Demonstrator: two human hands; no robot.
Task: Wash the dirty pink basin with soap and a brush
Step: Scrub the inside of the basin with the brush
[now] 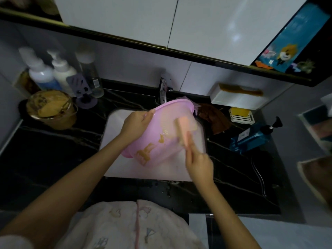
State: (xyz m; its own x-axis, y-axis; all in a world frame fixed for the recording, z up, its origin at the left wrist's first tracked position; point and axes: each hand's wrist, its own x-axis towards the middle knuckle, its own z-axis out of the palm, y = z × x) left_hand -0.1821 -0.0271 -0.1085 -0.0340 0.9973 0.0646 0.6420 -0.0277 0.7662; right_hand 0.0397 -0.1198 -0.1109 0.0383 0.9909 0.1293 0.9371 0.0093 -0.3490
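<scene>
- Basin (161,123): translucent pink; yellow-brown smears on the near wall.
- Brush (183,130): peach-orange back, tan edge; blurred.
- Sink (115,141): white.
- Counter (53,159): black, thin pale veins, marble-like.
- Pump bottle (251,137): blue body, black pump head.
- Cloth (215,121): brown.
- Soap (239,111): yellow, on a white ridged dish (242,119).
- Pot (52,108): dull gold, tan contents.
- Comb (240,90): amber, on a white box (233,101).
- Garment (107,227): cream, pale pink trim, small faint motifs.
</scene>
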